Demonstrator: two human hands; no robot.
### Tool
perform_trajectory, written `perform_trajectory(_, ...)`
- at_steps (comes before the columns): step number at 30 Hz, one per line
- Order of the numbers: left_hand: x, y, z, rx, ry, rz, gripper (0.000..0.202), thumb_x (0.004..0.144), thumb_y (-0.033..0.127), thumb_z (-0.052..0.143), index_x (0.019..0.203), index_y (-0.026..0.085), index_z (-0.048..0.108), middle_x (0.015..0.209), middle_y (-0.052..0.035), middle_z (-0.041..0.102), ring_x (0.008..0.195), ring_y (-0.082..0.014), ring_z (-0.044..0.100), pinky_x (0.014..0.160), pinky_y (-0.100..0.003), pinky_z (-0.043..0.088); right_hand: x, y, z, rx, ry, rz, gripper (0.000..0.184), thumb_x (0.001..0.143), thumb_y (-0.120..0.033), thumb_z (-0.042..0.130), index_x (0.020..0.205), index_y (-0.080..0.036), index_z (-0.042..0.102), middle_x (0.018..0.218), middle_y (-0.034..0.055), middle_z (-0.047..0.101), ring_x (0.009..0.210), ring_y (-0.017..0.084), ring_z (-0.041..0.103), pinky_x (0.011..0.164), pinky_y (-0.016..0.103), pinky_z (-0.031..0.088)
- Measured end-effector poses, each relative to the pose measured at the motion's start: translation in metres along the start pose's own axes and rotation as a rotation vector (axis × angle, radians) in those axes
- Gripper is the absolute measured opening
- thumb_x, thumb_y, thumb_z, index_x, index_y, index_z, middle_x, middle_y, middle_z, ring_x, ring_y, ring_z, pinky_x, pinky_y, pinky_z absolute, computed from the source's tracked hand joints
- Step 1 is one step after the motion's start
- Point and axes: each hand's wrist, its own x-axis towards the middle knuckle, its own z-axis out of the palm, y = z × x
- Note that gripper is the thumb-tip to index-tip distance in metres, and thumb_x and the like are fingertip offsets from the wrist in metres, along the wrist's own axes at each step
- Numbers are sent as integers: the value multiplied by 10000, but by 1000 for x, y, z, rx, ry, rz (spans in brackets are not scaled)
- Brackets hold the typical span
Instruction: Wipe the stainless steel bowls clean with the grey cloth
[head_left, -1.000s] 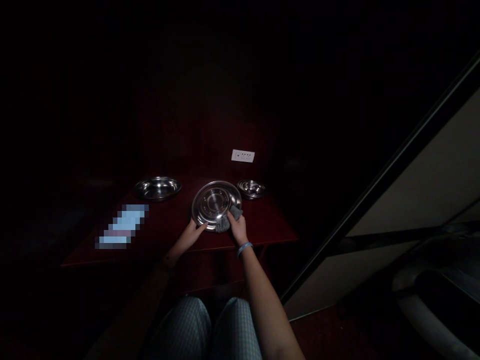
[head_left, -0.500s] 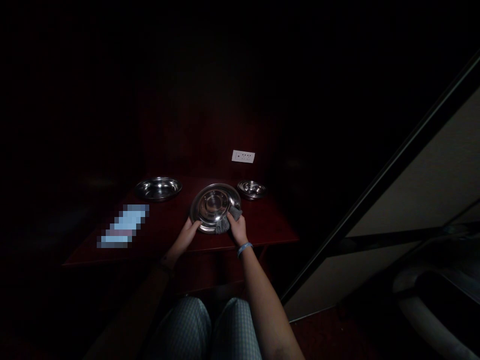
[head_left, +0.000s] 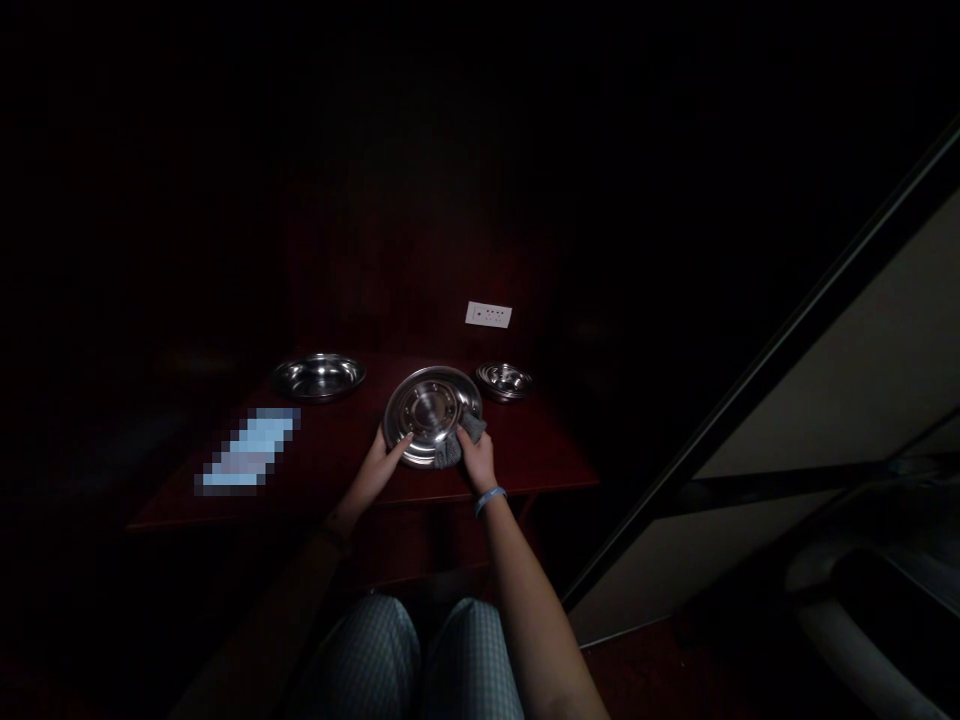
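A round, shiny steel plate (head_left: pixel 429 405) is tilted up above the table in front of me, between both hands. My left hand (head_left: pixel 384 462) grips its lower left edge, thumb on the near face and the other fingers hidden behind. At the lower right edge, my right hand (head_left: pixel 478 455) is closed on a grey cloth (head_left: pixel 450 449), pressed against the plate with the thumb on top. Behind the plate to the right sit small steel bowls (head_left: pixel 504 381), seemingly stacked. A wider steel dish (head_left: pixel 319 378) lies at the back left.
The dark red table (head_left: pixel 525 480) ends just ahead of my knees. A pixelated bright blue patch (head_left: pixel 251 450) covers its left part. A white socket panel (head_left: pixel 489 315) is on the wall behind. On the right, a pale slanted panel (head_left: pixel 825 400) stands beside the table.
My left thumb has slid slightly inward over the plate's face, and the plate has shifted a little. The right hand and cloth stay at the lower right edge.
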Motion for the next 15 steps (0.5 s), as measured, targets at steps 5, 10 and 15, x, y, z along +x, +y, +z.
perform_trajectory(5,-1,-7,-1,105,-81,67,813,826,375,678,1540,177,346,1534,-158,518,1468,-282,442,1237,-439,306,0,0,-1,7,18,11,380,800,-458,713,1043,-170,760,1138,88,784,1080,259,713,1019,399,534)
perform_trajectory(10,-2,-8,-1,127,-90,33,813,824,353,668,1538,163,329,1535,-175,510,1470,-287,437,1236,-440,300,0,0,0,0,11,19,388,804,-454,710,1054,-163,759,1143,92,782,1085,257,712,1018,397,533)
perform_trajectory(15,-2,-8,-1,134,-109,32,738,833,371,658,1494,155,409,1500,-166,551,1454,-285,457,1235,-439,298,0,-1,0,10,9,9,392,807,-454,711,1067,-164,757,1171,93,774,1105,259,707,1049,408,517)
